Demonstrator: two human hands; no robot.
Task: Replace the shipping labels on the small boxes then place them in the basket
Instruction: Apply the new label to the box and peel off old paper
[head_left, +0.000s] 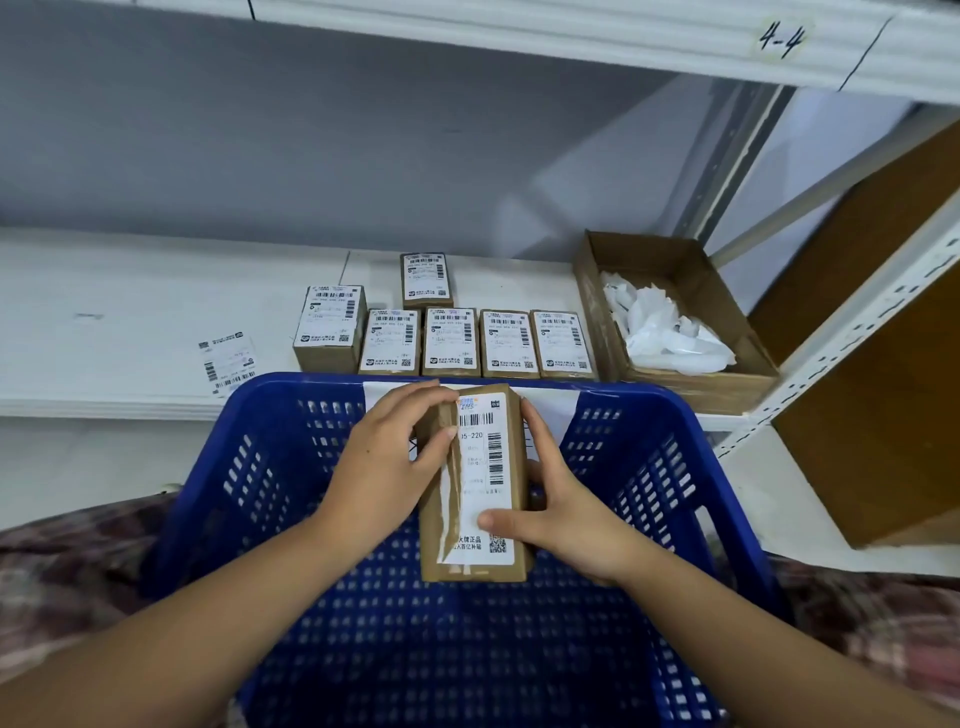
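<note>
The small box (470, 569) is held over the basket (270, 467), between both hands, long axis pointing away from the body. The left hand (389, 462) is curled over its far left edge, thumb at the label (485, 467)'s loose left margin. The right hand (561, 514) is clamped on the right side, thumb pressed on the label. The label edge is judged nearer the left hand.

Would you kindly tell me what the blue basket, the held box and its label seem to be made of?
Blue basket: moulded plastic, slightly glossy, with slotted walls. Held box: brown cardboard, matte, with folded edges. Label: probably white adhesive paper, printed with barcodes; its left edge looks lifted or torn.
</note>
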